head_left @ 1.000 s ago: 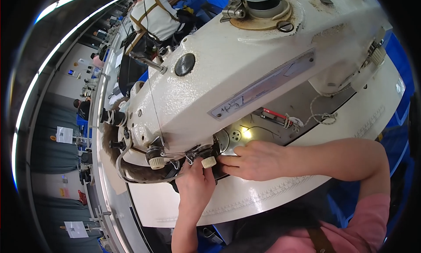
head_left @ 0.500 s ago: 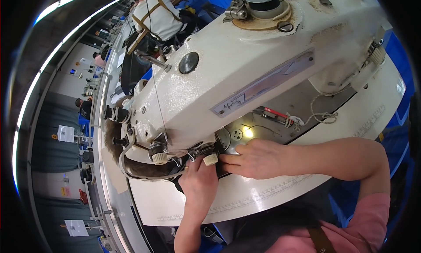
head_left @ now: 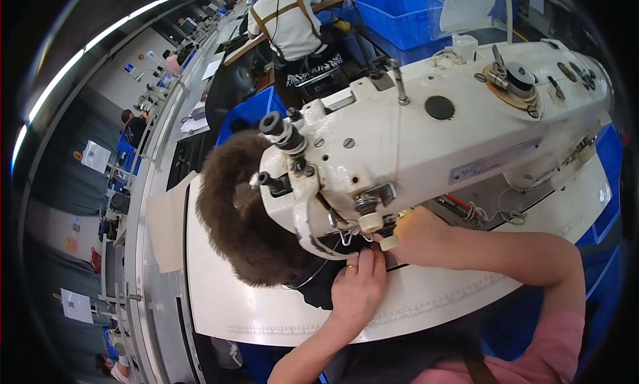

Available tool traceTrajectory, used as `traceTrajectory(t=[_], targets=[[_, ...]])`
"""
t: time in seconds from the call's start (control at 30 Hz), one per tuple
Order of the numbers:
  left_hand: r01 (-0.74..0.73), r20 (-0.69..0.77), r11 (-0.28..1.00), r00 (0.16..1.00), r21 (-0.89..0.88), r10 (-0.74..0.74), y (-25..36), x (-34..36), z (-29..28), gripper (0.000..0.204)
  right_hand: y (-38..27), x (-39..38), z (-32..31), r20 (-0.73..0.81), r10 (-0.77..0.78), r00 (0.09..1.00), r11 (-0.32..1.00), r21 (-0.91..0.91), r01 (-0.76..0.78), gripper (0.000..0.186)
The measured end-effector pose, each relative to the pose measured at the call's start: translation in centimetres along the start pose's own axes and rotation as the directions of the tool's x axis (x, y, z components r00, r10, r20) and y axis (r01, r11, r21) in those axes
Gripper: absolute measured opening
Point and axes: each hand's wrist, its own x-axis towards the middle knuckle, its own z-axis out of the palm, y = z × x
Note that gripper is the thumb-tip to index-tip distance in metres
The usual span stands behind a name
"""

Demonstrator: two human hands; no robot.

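A white sewing machine (head_left: 399, 144) spans the view from the middle to the right. Brown fur (head_left: 239, 217) lies in a curve at the left of its head, joined to or lying against black fabric (head_left: 319, 281). My left hand (head_left: 359, 284) wears a ring and is closed, its fingers pressed together on the black fabric beside the needle area. Bent at the wrist, my right hand (head_left: 423, 236) reaches in from the right, just under the machine arm. Its fingertips are largely hidden behind the tension knob (head_left: 371, 222). The needle itself is hidden.
A white table with a printed ruler edge (head_left: 432, 287) surrounds the machine. A red-handled tool (head_left: 458, 201) and loose string (head_left: 509, 214) lie under the arm. A person (head_left: 286, 24) sits beyond, near a blue bin (head_left: 399, 14). Beige sheet (head_left: 166, 224) lies left.
My view has shifted, so the machine now appears farther right and more of the brown fur shows at its left. Both hands stay close together by the needle area.
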Motion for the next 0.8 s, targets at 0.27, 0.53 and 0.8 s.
traceTrajectory(t=[0.27,0.53,0.8], targets=[[0.038,0.040,0.999,0.998,-0.020,-0.037,0.0,-0.1,0.3,0.037,0.2,-1.9,1.1,-0.287,-0.036,0.957,0.998,-0.061,0.020,0.018],[0.074,0.041,0.997,0.996,0.011,-0.075,-0.3,0.5,0.5,0.037,0.2,-1.8,0.5,-0.239,-0.014,0.971,1.000,0.018,0.019,0.032],[0.151,0.013,0.988,0.988,-0.024,-0.151,-0.5,1.2,1.1,0.032,0.2,-2.4,1.1,-0.312,0.032,0.949,0.995,0.104,0.000,0.032]])
